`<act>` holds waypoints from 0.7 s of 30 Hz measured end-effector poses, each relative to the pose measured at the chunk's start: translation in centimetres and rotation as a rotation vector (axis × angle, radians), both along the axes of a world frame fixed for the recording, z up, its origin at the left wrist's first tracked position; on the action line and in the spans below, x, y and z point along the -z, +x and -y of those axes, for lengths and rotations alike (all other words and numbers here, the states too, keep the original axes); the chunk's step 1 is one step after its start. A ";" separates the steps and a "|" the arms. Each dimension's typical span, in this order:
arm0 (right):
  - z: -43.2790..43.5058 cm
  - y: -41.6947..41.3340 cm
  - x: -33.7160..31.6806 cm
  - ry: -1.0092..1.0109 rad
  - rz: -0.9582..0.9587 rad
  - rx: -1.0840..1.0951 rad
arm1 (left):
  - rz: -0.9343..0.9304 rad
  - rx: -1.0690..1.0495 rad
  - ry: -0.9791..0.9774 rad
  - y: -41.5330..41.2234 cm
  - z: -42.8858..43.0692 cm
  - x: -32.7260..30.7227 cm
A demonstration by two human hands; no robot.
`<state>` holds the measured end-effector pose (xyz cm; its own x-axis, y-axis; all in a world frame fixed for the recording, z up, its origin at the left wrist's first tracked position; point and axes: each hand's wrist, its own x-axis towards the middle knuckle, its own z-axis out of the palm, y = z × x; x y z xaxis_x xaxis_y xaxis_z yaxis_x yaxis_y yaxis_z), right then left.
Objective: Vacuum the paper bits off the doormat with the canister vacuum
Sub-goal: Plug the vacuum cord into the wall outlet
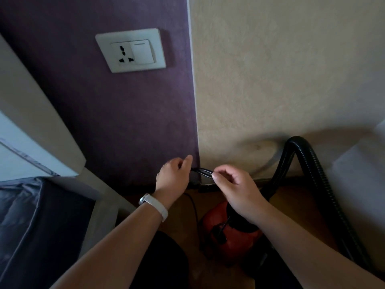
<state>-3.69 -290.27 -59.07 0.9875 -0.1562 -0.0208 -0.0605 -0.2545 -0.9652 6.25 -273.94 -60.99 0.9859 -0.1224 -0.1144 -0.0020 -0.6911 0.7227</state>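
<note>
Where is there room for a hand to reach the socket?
The purple wall is bare from the socket down to the left hand and right hand. The beige wall beside it is bare too. By the floor it is crowded: cord, vacuum, hose.

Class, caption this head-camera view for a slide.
Left hand and right hand hold a black cord beneath the wall socket; red canister vacuum and hose nearby.
</note>
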 end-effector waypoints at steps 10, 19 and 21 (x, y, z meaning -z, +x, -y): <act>-0.1 -0.5 1.3 -0.047 0.030 0.024 | -0.174 -0.104 0.130 -1.3 -0.6 -0.6; -0.1 -1.3 0.3 -0.120 -0.016 -0.101 | -0.397 -0.331 -0.576 -1.7 1.2 -2.9; -0.1 -1.3 -0.2 -0.172 -0.078 -0.166 | -0.299 -0.323 -0.570 -1.7 1.2 -3.5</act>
<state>-5.04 -290.15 -58.86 0.9964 0.0000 -0.0852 -0.0770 -0.4274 -0.9008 4.52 -275.18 -57.48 0.9193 0.0492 -0.3905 0.3935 -0.1384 0.9088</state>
